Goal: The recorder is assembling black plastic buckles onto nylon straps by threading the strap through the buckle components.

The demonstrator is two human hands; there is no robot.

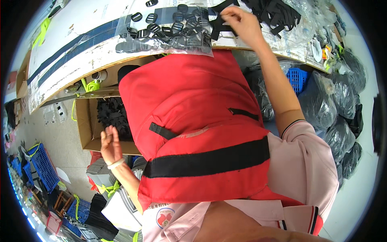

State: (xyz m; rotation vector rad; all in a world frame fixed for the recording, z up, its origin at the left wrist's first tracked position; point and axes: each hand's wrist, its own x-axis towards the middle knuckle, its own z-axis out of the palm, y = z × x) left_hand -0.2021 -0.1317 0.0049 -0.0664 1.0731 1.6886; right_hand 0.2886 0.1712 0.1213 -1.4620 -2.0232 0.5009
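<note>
R hand pinching black strap on table — L hand open, over cardboard box.

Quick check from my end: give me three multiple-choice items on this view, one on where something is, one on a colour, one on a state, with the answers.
1. Where is the right hand?
A. up at the black straps on the table
B. inside the cardboard box
C. on the blue crate

2. What colour is the padded vest across the lap?
A. yellow
B. red with black straps
C. grey

3. How is the left hand?
A. gripping a buckle
B. fingers spread, holding nothing
C. closed on the vest

Answers: 1 A, its fingertips pinch a black strap piece beside the bag of black buckles. 2 B, red fabric crossed by black bands. 3 B, the open hand hangs at the edge of the cardboard box of black webbing.
</note>
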